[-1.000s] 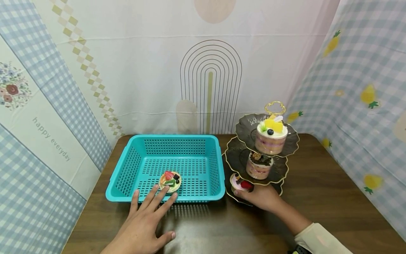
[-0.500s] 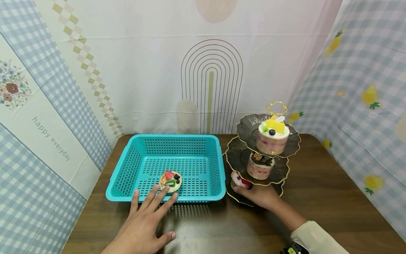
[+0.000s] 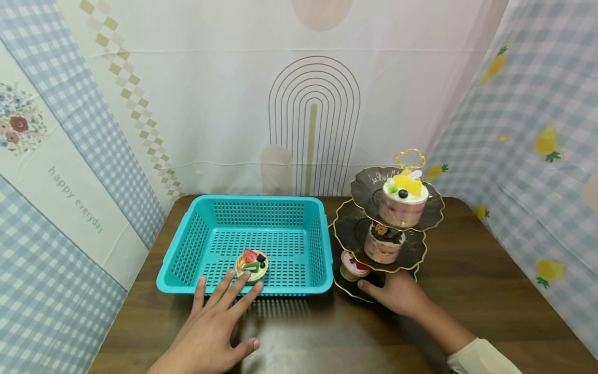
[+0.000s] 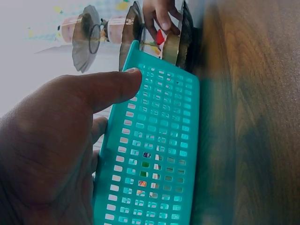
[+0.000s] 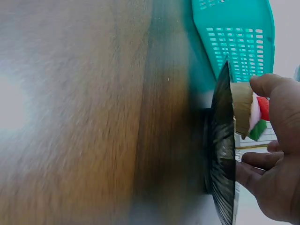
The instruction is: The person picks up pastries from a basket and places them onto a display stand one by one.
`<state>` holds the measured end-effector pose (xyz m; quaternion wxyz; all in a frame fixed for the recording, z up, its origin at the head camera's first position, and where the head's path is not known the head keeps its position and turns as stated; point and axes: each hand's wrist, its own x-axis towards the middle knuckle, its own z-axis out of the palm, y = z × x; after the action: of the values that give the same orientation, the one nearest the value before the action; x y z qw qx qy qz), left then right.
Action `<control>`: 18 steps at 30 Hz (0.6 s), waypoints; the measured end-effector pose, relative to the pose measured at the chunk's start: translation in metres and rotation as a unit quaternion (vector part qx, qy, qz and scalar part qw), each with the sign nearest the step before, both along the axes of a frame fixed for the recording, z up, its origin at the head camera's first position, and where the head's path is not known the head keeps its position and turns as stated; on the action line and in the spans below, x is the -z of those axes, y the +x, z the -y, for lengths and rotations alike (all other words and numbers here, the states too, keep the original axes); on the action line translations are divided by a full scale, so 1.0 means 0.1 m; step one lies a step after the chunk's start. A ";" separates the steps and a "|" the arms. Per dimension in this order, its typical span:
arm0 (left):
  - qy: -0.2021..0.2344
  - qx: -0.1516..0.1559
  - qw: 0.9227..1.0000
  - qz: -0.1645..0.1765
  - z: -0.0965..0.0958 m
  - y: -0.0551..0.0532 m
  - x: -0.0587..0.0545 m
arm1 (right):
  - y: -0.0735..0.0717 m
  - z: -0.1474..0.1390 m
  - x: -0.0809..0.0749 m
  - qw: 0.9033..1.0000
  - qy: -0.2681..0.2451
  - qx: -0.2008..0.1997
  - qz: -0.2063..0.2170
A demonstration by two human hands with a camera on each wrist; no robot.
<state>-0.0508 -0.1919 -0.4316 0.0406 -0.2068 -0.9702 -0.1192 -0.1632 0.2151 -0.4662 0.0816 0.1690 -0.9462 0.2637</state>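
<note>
My left hand (image 3: 210, 322) lies with fingers spread at the front rim of a turquoise plastic basket (image 3: 257, 213), fingertips overlapping a fruit-topped tart (image 3: 252, 266) inside it. In the left wrist view, the thumb is out along the perforated side. At the right, my right hand (image 3: 402, 296) reaches over the bottom plate of a three-tier dark cake stand (image 3: 348, 228). A small cupcake (image 3: 351, 267) with pink cream and a red topping sits upright there. The right wrist view has the thumb by the cupcake (image 5: 242, 108) and the other fingers bent beyond, apart from it.
A layered cake cup (image 3: 404, 205) with yellow fruit stands on the top plate, a chocolate-topped one (image 3: 383, 246) on the middle plate. A gold loop handle (image 3: 410, 157) tops the stand. Basket and stand are side by side on the wooden table (image 3: 299, 332) before a patterned cloth backdrop.
My right hand has let go of the cupcake and shifted right. The cupcake now sits upright on the bottom plate. The left hand has stayed in place.
</note>
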 end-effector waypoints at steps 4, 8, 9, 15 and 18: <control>0.001 -0.003 1.000 0.010 0.00 0.00 -0.01 | 0.06 -0.10 -0.05 1.000 -0.002 -0.010 0.004; 0.001 -0.002 1.000 0.008 0.00 -0.01 -0.02 | 0.11 -0.19 -0.12 1.000 0.021 -0.019 -0.003; 0.001 -0.002 1.000 0.008 0.00 -0.01 -0.02 | 0.12 -0.20 -0.14 0.999 0.029 -0.019 -0.003; 0.001 0.000 1.000 0.010 -0.01 0.00 -0.03 | 0.20 -0.22 -0.27 0.997 0.069 -0.036 0.004; 0.001 -0.001 1.000 0.005 -0.01 0.01 -0.03 | 0.24 -0.17 -0.35 0.995 0.077 -0.059 0.002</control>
<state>-0.0495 -0.1906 -0.4283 0.0358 -0.2049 -0.9705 -0.1215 -0.1397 0.2324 -0.4313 0.0508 0.2297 -0.9523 0.1945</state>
